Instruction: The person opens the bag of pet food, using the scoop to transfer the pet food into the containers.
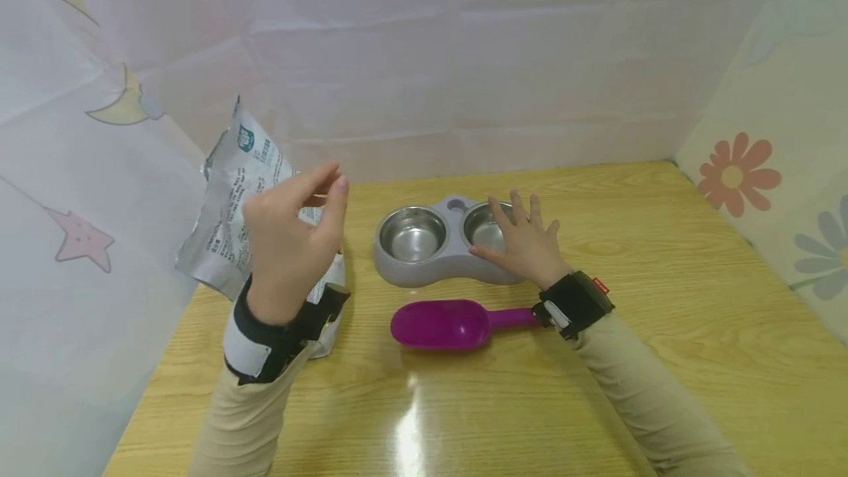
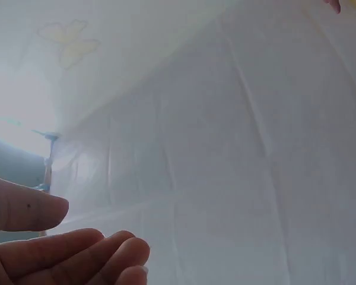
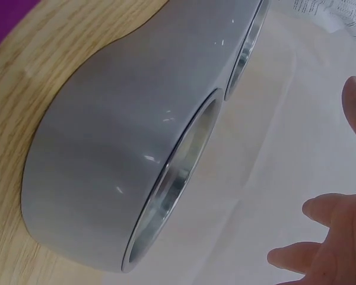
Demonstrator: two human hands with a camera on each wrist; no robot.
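Open tabletop (image 1: 695, 330) right of double bowl (image 1: 424, 271); bag (image 1: 232, 205) crowding left wall.

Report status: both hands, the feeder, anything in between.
Left hand raised, empty, before bag. Right hand open over double-bowl feeder. Purple scoop lying in front.

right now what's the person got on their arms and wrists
Both arms wear beige long sleeves. The left hand has a black wrist strap with a white band. The right hand has a black wrist strap with a small red tag and a white part. Hands are bare.
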